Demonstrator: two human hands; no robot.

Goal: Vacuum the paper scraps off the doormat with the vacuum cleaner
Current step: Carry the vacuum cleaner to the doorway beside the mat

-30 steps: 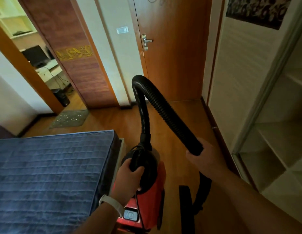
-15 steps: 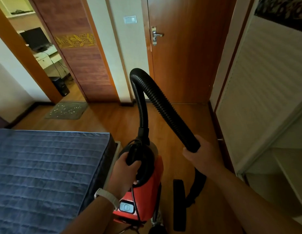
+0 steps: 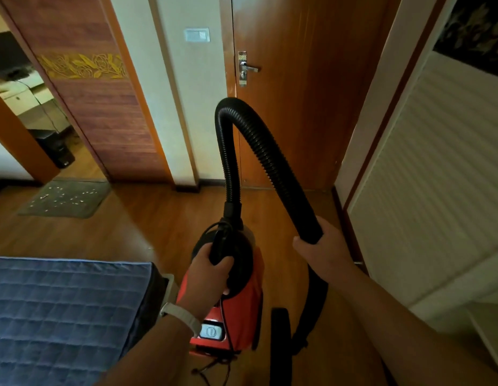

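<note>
Your left hand (image 3: pixel 211 274), with a pale wristband (image 3: pixel 181 316) on the wrist, has its fingers (image 3: pixel 204 250) curled tight round the black handle (image 3: pixel 218 247) on top of the red vacuum cleaner (image 3: pixel 242 316), which is near you, just right of the bed (image 3: pixel 61 307). Your right hand (image 3: pixel 323 252) is wrapped round the smooth lower end of the black hose (image 3: pixel 259 140), which arches up from the cleaner's top and comes down into that grip. The black floor nozzle (image 3: pixel 279 344) shows low between your arms, over the wooden floor (image 3: pixel 164 218). The doormat (image 3: pixel 66 199) lies far to the left, at the foot of an open doorway, well apart from the cleaner, with the pale paper scraps (image 3: pixel 75 194) scattered over it. A closed wooden door (image 3: pixel 297 93) stands straight ahead.
</note>
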